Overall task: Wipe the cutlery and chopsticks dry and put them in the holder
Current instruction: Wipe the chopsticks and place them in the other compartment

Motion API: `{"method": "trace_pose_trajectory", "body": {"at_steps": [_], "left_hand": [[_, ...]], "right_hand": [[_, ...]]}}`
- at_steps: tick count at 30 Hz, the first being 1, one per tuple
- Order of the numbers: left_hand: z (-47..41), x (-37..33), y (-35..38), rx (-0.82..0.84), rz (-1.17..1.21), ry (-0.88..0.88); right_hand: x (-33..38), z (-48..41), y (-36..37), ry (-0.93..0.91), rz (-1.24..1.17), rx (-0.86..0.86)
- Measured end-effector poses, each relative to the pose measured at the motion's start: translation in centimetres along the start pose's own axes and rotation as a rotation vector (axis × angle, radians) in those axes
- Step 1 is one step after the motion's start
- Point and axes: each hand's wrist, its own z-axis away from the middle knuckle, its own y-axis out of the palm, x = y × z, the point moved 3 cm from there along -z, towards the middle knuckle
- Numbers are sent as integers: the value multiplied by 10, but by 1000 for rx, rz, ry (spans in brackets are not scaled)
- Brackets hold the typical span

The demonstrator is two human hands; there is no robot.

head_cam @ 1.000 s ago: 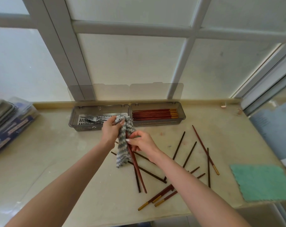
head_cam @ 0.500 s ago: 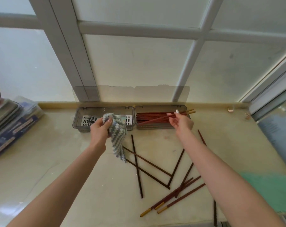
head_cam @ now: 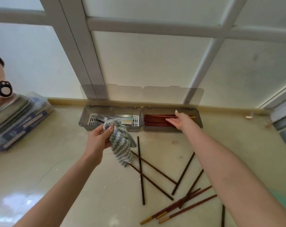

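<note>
A grey two-compartment holder [head_cam: 198, 122] with its clear lid up stands against the window ledge. Forks and other steel cutlery [head_cam: 104, 117] lie in its left compartment, red-brown chopsticks [head_cam: 155, 120] in its right one. My right hand [head_cam: 180, 121] rests flat over the right compartment, fingers spread on the chopsticks there, holding nothing. My left hand [head_cam: 98, 137] grips a grey-and-white striped cloth [head_cam: 121, 145] just in front of the left compartment. Several loose chopsticks [head_cam: 141, 171] lie scattered on the beige counter in front of me.
A stack of metal trays on a blue packet [head_cam: 16, 118] sits at the left edge. A green cloth [head_cam: 284, 199] shows at the right edge behind my forearm. A small clip [head_cam: 248, 115] lies by the ledge at the right.
My right hand carried chopsticks from the cloth to the right compartment, laid them in, and now lies open on them. The left hand kept the cloth.
</note>
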Motion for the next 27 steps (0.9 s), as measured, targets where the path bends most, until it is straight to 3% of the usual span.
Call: {"method": "trace_pose_trajectory", "body": {"at_steps": [4,11,17,20,24,27], "left_hand": [[4,1,4,5,2,-12],[12,14,17,-15,34,-51],[30,31,23,22,75,-85],[41,38,29,75,47,-98],[51,44,30,98,53,-112],[56,47,28,92,97,-125]], "right_hand": [[9,0,-12,89,33,133],[3,40,-69,-519,561,-95],[-68,85,-134,-482,788,-26],[-104,109,-154,-494,993,66],[-162,144,-160,-527,1435,329],[-198,157,-160,-652,1745,454]]}}
